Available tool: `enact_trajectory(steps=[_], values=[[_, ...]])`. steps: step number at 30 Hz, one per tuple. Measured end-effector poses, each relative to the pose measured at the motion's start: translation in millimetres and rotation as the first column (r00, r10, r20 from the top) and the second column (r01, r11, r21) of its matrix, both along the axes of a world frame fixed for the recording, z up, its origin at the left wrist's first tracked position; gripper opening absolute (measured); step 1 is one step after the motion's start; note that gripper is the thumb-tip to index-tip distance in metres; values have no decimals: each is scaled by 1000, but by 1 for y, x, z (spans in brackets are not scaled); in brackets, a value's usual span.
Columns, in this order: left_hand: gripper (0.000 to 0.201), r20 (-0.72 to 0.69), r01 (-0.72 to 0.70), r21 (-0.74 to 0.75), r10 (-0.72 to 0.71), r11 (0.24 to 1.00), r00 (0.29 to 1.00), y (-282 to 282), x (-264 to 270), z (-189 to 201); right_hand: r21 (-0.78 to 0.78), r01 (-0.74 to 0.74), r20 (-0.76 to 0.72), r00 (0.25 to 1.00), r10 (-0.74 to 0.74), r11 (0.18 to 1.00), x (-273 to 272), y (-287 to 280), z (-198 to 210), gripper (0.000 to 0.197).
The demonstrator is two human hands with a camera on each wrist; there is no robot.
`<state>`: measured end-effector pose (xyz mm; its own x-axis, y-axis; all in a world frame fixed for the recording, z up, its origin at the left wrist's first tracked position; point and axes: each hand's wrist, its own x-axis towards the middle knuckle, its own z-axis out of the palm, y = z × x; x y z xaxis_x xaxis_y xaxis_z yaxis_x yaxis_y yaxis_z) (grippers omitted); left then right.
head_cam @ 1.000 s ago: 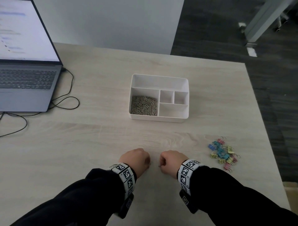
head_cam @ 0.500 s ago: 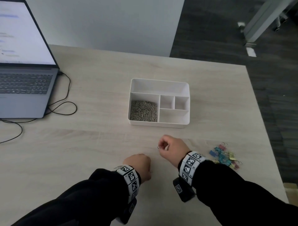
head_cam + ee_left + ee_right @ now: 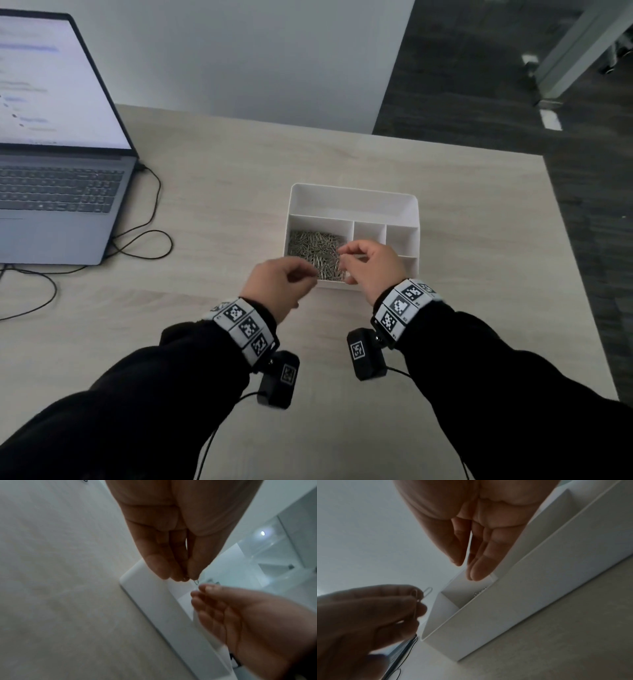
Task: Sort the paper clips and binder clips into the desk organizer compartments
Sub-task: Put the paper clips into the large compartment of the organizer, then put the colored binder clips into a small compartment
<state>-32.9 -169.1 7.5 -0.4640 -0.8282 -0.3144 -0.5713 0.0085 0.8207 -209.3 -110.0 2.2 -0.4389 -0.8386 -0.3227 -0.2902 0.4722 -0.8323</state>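
The white desk organizer (image 3: 352, 202) stands mid-table, and its front left compartment holds a pile of silver paper clips (image 3: 313, 248). My left hand (image 3: 313, 278) hovers at the organizer's front edge and pinches a paper clip (image 3: 196, 581) between thumb and fingers; the clip (image 3: 428, 590) also shows in the right wrist view. My right hand (image 3: 342, 255) hangs over the clip compartment, thumb and fingers (image 3: 479, 568) slightly apart with nothing between them. The organizer's front wall (image 3: 488, 622) sits just below. The binder clips are out of sight.
An open laptop (image 3: 58, 192) sits at the far left with black cables (image 3: 144, 240) trailing onto the table. The organizer's back long compartment (image 3: 352, 205) and small right compartments (image 3: 370, 231) hold nothing. The table's right edge (image 3: 582, 291) borders dark floor.
Both hands moved forward from the near table to the organizer. The right hand, which pinched a clip before, now has its fingers spread over the clip compartment.
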Motion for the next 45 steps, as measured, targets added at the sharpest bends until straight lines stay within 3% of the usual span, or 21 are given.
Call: enact_trajectory(steps=[8,12,16,20,25,28,33,36,39,45], values=[[8,-39,-120,27,121,992,992,-27,-41,13,29,162,13,987,-163,986,-32,71,-10,8],[18,16,-114,-27,114,993,993,-24,-51,8,48,262,-4,965,-262,964,-53,110,-19,11],[15,0,-108,-55,108,993,994,-3,-53,8,54,325,-44,945,-323,944,-71,148,-26,10],[13,7,20,-70,-19,997,1000,33,-57,8,122,309,-215,936,-279,943,-86,184,-27,8],[11,97,231,-61,-225,971,970,82,-69,-11,80,354,-357,883,-305,932,-111,225,-21,14],[18,222,396,-39,-379,917,898,105,-79,-26,188,430,-366,865,-343,883,-125,248,-16,21],[52,363,570,74,-555,818,749,134,-106,-35,422,307,-274,940,-203,853,-140,270,-22,82],[79,412,638,89,-611,765,676,144,-130,-37,476,214,-239,965,-109,853,-143,273,-31,102],[101,480,714,66,-650,697,590,149,-157,-34,511,139,-264,964,1,848,-143,270,-33,101],[124,573,843,39,-703,536,421,162,-217,-32,509,98,-278,959,55,855,-142,266,-33,66]])
